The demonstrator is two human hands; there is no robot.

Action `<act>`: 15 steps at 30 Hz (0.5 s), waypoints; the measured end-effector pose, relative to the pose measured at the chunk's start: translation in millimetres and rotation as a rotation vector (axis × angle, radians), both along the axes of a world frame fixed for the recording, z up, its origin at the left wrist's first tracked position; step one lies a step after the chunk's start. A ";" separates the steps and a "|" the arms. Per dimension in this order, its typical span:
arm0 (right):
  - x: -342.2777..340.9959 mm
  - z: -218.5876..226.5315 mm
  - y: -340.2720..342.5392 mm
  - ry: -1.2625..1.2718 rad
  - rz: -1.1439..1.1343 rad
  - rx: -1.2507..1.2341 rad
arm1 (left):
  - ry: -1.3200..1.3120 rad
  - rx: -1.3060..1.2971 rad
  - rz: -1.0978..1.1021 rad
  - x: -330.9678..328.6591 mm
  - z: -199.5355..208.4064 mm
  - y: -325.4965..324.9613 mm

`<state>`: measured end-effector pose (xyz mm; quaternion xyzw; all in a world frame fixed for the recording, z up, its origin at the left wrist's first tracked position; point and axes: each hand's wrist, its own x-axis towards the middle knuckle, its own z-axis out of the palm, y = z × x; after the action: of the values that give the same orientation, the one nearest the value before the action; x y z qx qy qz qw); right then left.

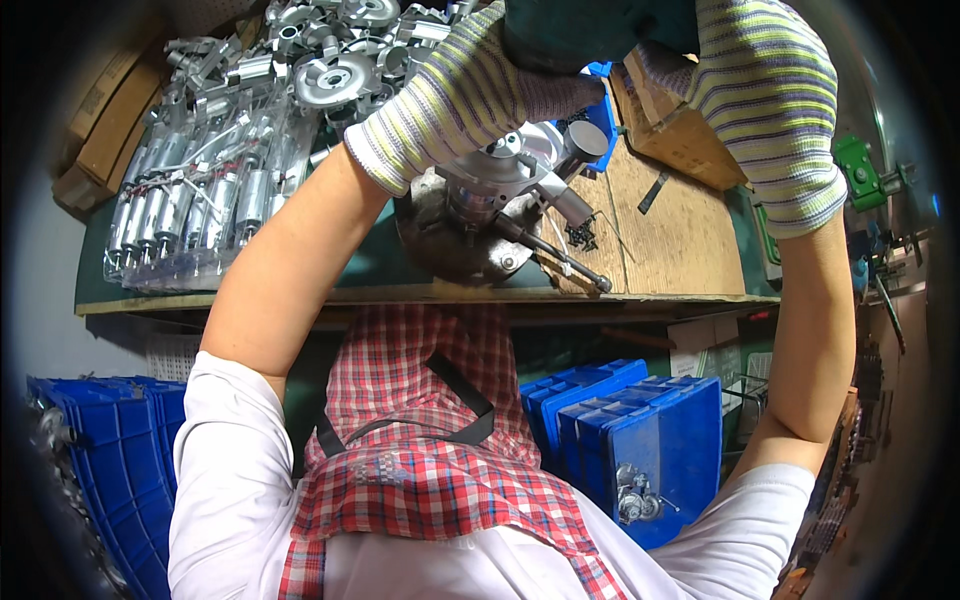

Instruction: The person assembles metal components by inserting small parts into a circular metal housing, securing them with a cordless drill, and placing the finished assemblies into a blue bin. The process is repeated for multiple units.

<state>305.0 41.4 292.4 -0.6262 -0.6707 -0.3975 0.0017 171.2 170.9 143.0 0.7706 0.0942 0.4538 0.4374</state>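
Note:
Both my hands wear striped knit gloves and are raised at the top of the view. My left hand (480, 90) grips the left side of a dark green, rounded object (590, 35); the upper edge cuts it off, so its kind does not show. My right hand (765, 90) closes on the same object's right side, its fingers partly hidden. Below my left hand, a silver metal casting (490, 172) with a round disc and side tubes sits on a dark, heavy round fixture (455, 245). A metal lever handle (560, 258) sticks out of the fixture toward the table's front edge.
Bagged silver cylinders (195, 200) stand at the left. Loose metal castings (335, 80) are piled behind. Small black screws (580, 237) and a black strip (653, 192) lie on cardboard (690, 245). A cardboard box (680, 135) stands behind; blue crates (640, 440) sit below the table.

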 end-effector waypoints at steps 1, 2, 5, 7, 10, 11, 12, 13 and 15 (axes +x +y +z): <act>10.2 -6.9 2.2 -0.084 0.106 0.104 | -0.038 -0.043 -0.024 1.0 0.1 -2.0; 12.9 -5.2 3.0 -0.104 0.240 0.125 | -0.003 -0.026 -0.018 1.5 1.2 -3.0; 23.0 -10.5 8.5 -0.230 0.299 0.226 | 0.066 0.006 0.007 -0.7 6.4 -3.1; 15.6 -9.9 7.2 -0.249 0.190 0.213 | 0.066 0.002 0.031 -2.9 6.5 -0.8; 14.6 -7.1 6.9 -0.217 0.169 0.195 | 0.075 0.114 0.108 -1.6 4.5 -2.7; 13.3 -10.7 9.7 -0.202 0.157 0.192 | 0.026 0.006 -0.004 -4.8 11.1 -7.2; 13.7 -12.1 8.1 -0.194 0.124 0.187 | -0.025 -0.104 -0.137 -2.5 26.1 -16.7; 14.7 -14.3 5.7 -0.208 0.060 0.185 | -0.076 -0.215 -0.270 -0.7 33.6 -23.1; 11.1 -12.3 3.9 -0.184 0.044 0.199 | -0.135 -0.159 -0.191 4.6 28.5 -22.3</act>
<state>316.1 45.3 280.2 -0.5690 -0.6388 -0.5177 0.0111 175.7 148.6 171.4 0.7066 0.0264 0.4521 0.5437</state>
